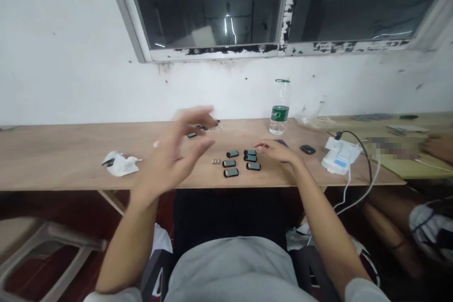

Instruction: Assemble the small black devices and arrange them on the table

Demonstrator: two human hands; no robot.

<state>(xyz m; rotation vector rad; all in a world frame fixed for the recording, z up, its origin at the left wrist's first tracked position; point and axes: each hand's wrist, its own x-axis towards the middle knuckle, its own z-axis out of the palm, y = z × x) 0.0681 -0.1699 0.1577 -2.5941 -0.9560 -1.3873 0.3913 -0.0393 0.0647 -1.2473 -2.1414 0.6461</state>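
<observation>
- A cluster of small dark units (pixel 229 163) with blue-grey faces lies on the desk (pixel 71 151) near its front edge, straight ahead of the person; six can be counted, loosely in two rows, some touching and some just apart
- The right hand (pixel 279 152) lies low over the desk, palm down and fingers stretched out flat toward the cluster; it is released and grasps nothing, and its fingertips are just beside the upper-right units
- The left hand (pixel 173 155) is raised above the desk to the left of the cluster, blurred, with fingers spread; it is released and nothing is seen in it
- A few tiny brass-coloured pieces (pixel 215 161) sit just left of the cluster; another dark unit (pixel 191 135) lies farther back, behind the left hand
- A dark oval object (pixel 307 149) lies to the right of the right hand; beyond it a white device (pixel 339 158) with a blue panel has a black cable (pixel 359 141) running to it
- A clear water bottle (pixel 279 113) with a green label stands upright at the back of the desk by the wall
- A crumpled white tissue (pixel 120 163) lies well to the left
- Another person's hand (pixel 439 147) rests at the far right edge
</observation>
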